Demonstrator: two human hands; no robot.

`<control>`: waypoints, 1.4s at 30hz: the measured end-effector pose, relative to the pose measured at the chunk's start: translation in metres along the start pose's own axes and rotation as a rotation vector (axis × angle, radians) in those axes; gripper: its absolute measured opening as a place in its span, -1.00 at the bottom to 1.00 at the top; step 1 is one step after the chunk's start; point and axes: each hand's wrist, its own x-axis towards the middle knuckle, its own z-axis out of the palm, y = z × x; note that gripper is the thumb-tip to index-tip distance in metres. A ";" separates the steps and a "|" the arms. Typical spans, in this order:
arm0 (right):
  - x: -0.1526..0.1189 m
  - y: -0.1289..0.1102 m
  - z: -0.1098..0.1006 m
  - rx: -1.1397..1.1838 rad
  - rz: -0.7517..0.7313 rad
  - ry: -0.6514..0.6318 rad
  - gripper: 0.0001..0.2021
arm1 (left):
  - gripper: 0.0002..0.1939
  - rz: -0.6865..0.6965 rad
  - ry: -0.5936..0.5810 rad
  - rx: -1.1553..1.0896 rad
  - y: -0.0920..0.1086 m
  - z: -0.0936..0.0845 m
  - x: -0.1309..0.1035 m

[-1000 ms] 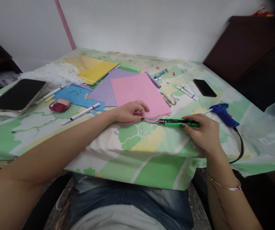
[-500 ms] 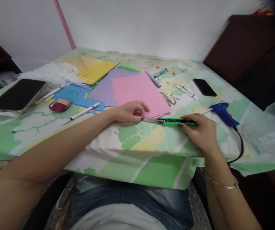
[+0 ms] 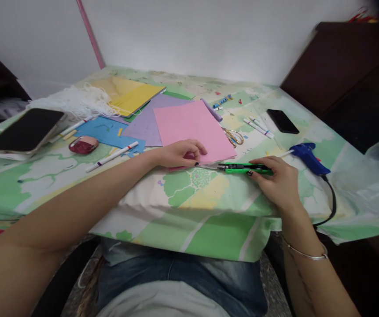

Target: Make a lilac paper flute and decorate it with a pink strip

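Observation:
My right hand [image 3: 280, 180] is closed around a green and black box cutter [image 3: 242, 167], its blade out and pointing left. The blade lies along the near edge of a pink sheet of paper [image 3: 189, 125], its tip close to my left thumb. My left hand [image 3: 182, 153] rests on that near edge with curled fingers, thumb and fingers closed at the paper. Exactly what lies between those fingertips is partly hidden. Beneath the pink sheet, a purple sheet [image 3: 145, 125] sticks out on the left, and gold-handled scissors [image 3: 234, 135] lie partly under its right side.
A blue glue gun [image 3: 310, 158] with a black cord lies beyond my right hand. To the right are a dark phone [image 3: 282, 121] and markers [image 3: 258, 127]. At left are another phone [image 3: 26, 130], white string [image 3: 73, 100], a maroon case [image 3: 83, 145] and yellow sheets [image 3: 136, 97].

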 end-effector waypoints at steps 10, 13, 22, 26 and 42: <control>0.000 0.003 -0.003 -0.002 -0.011 0.005 -0.79 | -0.96 0.014 -0.012 -0.004 -0.002 0.000 0.000; 0.000 0.001 -0.001 -0.002 -0.014 -0.005 -0.79 | -0.97 0.008 -0.014 0.000 -0.003 -0.001 0.000; 0.000 0.001 -0.001 -0.004 0.009 -0.029 -0.79 | -0.97 0.005 -0.013 -0.005 -0.003 0.000 0.000; 0.000 -0.001 0.000 -0.006 0.003 -0.026 -0.79 | -0.98 0.019 -0.009 -0.012 -0.003 0.000 0.000; 0.000 -0.001 -0.002 -0.005 -0.004 -0.042 -0.79 | -0.98 0.004 -0.012 -0.015 -0.002 -0.001 -0.001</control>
